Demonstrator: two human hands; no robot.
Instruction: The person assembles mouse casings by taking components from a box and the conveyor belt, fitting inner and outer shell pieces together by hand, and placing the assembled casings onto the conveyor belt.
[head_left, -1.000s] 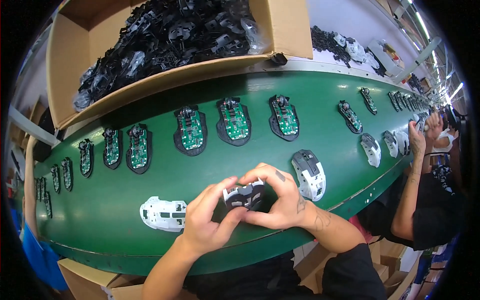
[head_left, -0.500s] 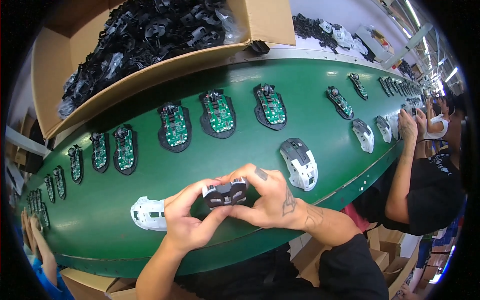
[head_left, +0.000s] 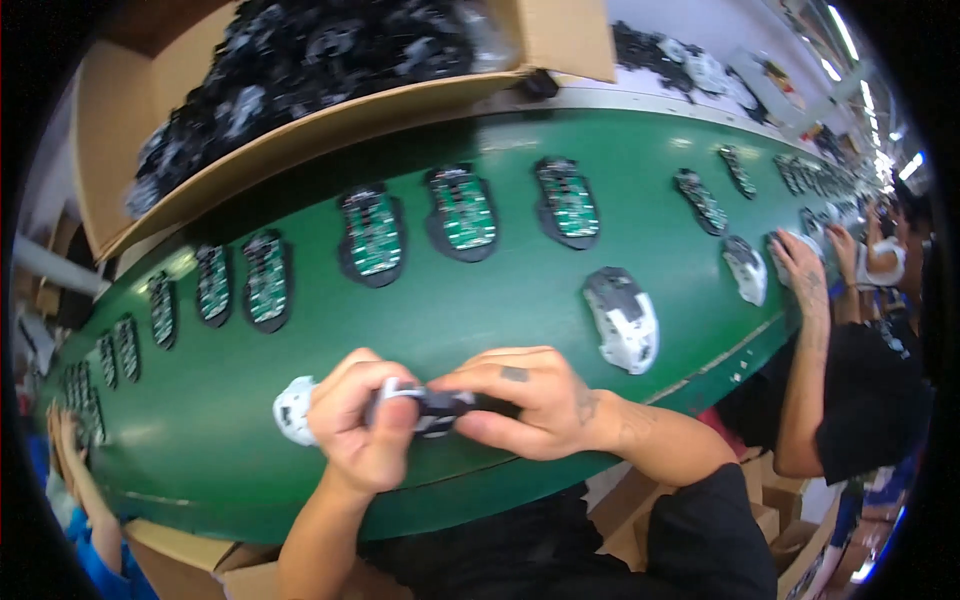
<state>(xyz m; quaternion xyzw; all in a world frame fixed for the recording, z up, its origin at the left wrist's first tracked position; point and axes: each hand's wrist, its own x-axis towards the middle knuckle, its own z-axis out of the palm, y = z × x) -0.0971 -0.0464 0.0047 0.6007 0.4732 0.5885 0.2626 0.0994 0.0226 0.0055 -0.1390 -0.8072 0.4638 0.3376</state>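
Observation:
Both of my hands hold a black and white mouse shell (head_left: 437, 411) above the near side of the green bench, and it is blurred by motion. My left hand (head_left: 355, 430) is wrapped around its left end, thumb against it. The fingers and thumb of my right hand (head_left: 530, 400) pinch its right end. Partly hidden behind my left hand, a white mouse shell (head_left: 292, 411) lies on the bench. To the right of my hands rests another mouse shell (head_left: 624, 320), white with a dark grey upper part.
Green circuit boards on black mouse bases (head_left: 372, 235) stand in a row along the green bench (head_left: 480, 310). Behind them is a cardboard box (head_left: 330, 120) full of black plastic parts. At right, a co-worker's hand (head_left: 797, 262) touches a white shell; other hands (head_left: 65, 435) show at far left.
The shell in my hands has turned, and my grip has shifted, with the left hand closing further around it. My view has swung slightly left. A co-worker's hand at right has lowered to a shell.

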